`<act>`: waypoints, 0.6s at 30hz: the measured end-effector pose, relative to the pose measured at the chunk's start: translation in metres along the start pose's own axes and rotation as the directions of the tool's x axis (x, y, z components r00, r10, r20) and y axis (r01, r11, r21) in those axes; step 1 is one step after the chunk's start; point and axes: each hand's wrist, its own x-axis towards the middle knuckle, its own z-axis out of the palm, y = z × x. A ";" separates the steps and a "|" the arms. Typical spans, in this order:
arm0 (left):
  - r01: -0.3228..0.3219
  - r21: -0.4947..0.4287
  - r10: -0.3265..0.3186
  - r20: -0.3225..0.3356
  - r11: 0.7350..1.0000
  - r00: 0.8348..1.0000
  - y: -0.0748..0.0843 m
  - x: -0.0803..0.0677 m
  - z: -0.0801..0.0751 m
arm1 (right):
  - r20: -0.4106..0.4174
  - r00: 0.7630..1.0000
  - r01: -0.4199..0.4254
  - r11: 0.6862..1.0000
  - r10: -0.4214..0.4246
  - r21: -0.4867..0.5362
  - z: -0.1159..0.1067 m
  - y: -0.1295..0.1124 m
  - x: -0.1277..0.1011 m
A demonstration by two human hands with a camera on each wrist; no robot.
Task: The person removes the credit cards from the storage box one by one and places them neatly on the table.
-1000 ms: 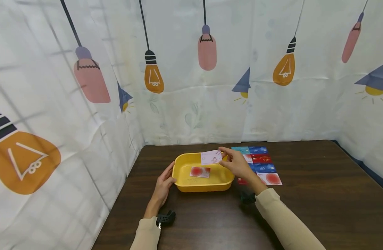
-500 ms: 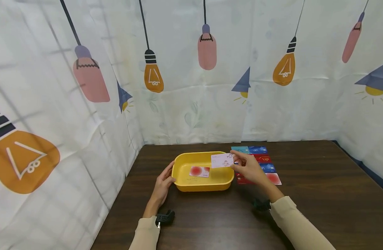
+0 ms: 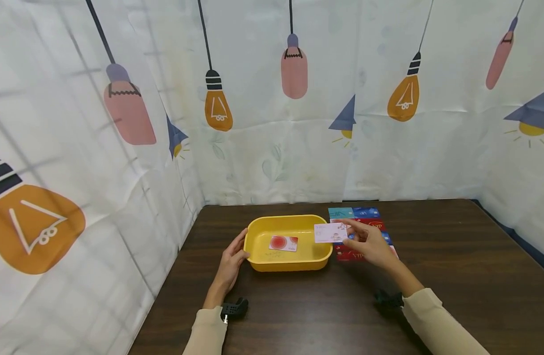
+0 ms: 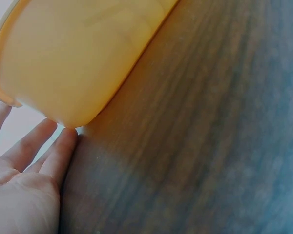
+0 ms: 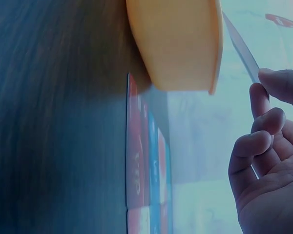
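My right hand (image 3: 373, 245) pinches a pale pink card (image 3: 329, 233) between thumb and fingers. It holds the card over the right end of a yellow plastic tray (image 3: 289, 266). The right wrist view shows this card (image 5: 240, 46) edge-on, above the tray's rim. At the tray's left end, my left hand (image 3: 229, 262) touches the outer wall with its fingers. Those fingers look mostly straight in the left wrist view, against the tray's side (image 4: 73, 63). Inside the tray lies a white card with a red circle (image 3: 278, 242).
Rows of cards in teal, blue (image 3: 366, 212) and red (image 3: 349, 256) lie on the dark wooden table (image 3: 458, 276), right of the tray. My right hand covers some of them. A white curtain (image 3: 263, 162) with printed lamps stands behind and at the left.
My right hand has moved right and slightly nearer with the pale pink card, from above the tray's middle to its right end. The left hand and tray have stayed put.
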 end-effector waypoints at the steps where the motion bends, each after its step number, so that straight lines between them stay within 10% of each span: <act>1: 0.000 0.000 0.000 -0.001 1.000 1.000 0.000 0.000 0.000 | 0.001 1.000 0.000 1.000 0.000 0.003 -0.002 0.000 -0.001; 18: 0.008 -0.003 -0.008 -0.014 1.000 1.000 0.000 -0.001 0.001 | 0.005 1.000 -0.016 0.999 0.016 0.033 -0.028 0.021 -0.025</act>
